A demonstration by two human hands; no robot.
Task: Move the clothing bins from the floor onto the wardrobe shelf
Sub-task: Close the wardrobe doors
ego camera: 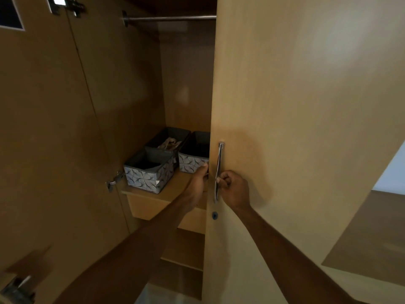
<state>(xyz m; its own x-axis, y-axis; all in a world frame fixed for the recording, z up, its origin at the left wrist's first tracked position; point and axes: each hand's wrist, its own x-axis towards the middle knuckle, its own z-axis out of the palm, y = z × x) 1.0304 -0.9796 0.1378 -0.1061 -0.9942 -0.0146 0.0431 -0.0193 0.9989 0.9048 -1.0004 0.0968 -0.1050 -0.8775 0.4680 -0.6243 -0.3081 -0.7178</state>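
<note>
Three grey fabric bins with a white leaf pattern stand on the wardrobe shelf (175, 189). One bin (149, 172) sits at the front left, a second bin (169, 139) behind it holds a pale cloth, and a third bin (194, 154) at the right is partly hidden by the right door (295, 117). My left hand (198, 183) curls around the edge of that door, close to the third bin. My right hand (233, 188) grips the door's metal handle (219, 170).
The left door (48, 128) stands open, with hinges at its top and middle. A hanging rail (171, 18) crosses the top of the wardrobe. A drawer front (153, 207) lies under the shelf, with lower shelves below. A keyhole (215, 215) sits under the handle.
</note>
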